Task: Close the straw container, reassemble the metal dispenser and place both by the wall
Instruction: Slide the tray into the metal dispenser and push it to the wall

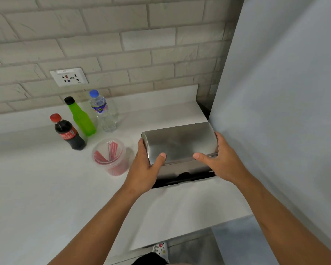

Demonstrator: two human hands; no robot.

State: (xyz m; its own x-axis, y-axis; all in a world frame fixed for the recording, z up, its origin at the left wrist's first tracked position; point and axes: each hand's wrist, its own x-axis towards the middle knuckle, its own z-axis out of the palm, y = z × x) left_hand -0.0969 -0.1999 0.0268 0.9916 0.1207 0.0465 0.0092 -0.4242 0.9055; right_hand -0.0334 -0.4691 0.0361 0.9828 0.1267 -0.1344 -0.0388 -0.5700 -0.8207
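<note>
Both hands grip the metal dispenser (pixel 180 144) from opposite ends on the white tabletop (pixel 36 188). The left hand (pixel 143 169) wraps its left end, thumb pressed on the curved steel cover and the fingers (pixel 140 148) curled round the side; the right hand (pixel 220 159) clasps the right end the same way, thumb on top. The cover sits tilted over the base, leaving a dark gap along the front edge. The dispenser stands at the right end of the tabletop, close to a grey panel (pixel 285 111) and short of the brick wall (pixel 122 44). The straw container (pixel 110 156), a clear round tub holding red straws, stands just left of the left hand; whether a lid is on cannot be told. Behind it stand a cola bottle (pixel 69 133), a green bottle (pixel 80 117) and a water bottle (pixel 103 111).
</note>
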